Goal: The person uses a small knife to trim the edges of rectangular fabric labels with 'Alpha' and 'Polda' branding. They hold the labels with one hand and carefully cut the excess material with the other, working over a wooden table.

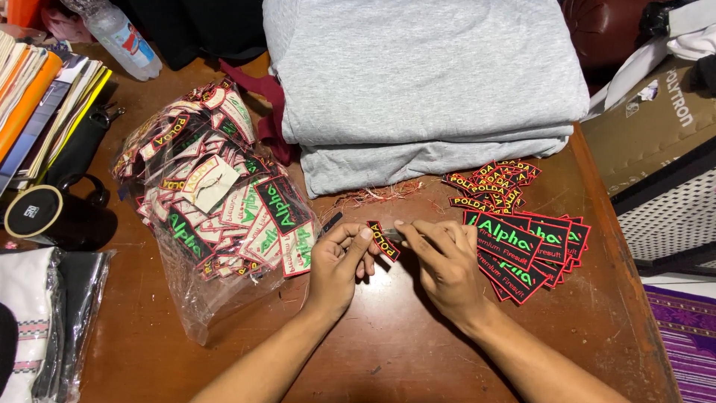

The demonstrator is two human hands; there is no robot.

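I am sitting at a brown wooden desk (388, 351) whose worn top is catching soft indoor light. Past its right edge, a purple patterned rug (690, 328) is covering the floor.

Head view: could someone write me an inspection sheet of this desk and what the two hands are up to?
Surface: brown wooden table, red thread scraps near the middle.
Job's things: small black patch pinched by left hand; right hand meets it with a small tool, too hidden to name.
Patch piles: sorted patches to the right; plastic bag of patches to the left.
Clutter: folded grey cloth, bottle, black mug, books.
Grips: both hands closed in pinches.
Cables: nothing seen.
Surroundings: cardboard box, purple rug.
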